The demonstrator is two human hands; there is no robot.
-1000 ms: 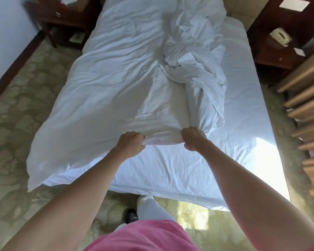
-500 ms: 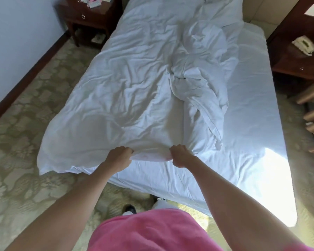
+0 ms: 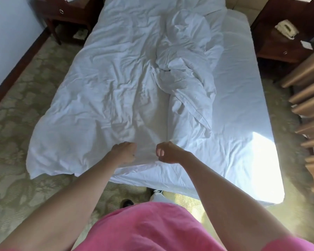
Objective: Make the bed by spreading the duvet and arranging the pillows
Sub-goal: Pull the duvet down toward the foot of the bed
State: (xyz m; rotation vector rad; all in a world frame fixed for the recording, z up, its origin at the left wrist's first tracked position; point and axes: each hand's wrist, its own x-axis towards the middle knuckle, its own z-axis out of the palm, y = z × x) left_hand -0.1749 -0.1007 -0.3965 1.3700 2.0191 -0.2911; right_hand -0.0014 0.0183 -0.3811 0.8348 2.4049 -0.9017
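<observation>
Right now both hands sit close together at the foot edge of the duvet (image 3: 105, 98), near 6 o'clock on the bed (image 3: 243, 105). The left hand (image 3: 124, 153) is curled over the hem; whether cloth is actually caught in it cannot be told. The right hand (image 3: 168, 153) is curled too, thumb and fingers drawn in, and its grip on the hem is equally unclear. The duvet's long axis runs from the hands up toward 12 o'clock, but it lies off-centre: its flat part covers the bed's 9 o'clock half and spills over that side, while a bunched, folded ridge runs up the middle from just past the right hand. The 3 o'clock half shows only bare sheet. So the slack to be spread lies ahead and to 1 o'clock of the hands, and the right hand is the nearer one to it. Likely the next move needs the hands to part, the right carrying the hem toward 3 o'clock. No pillows can be made out.
</observation>
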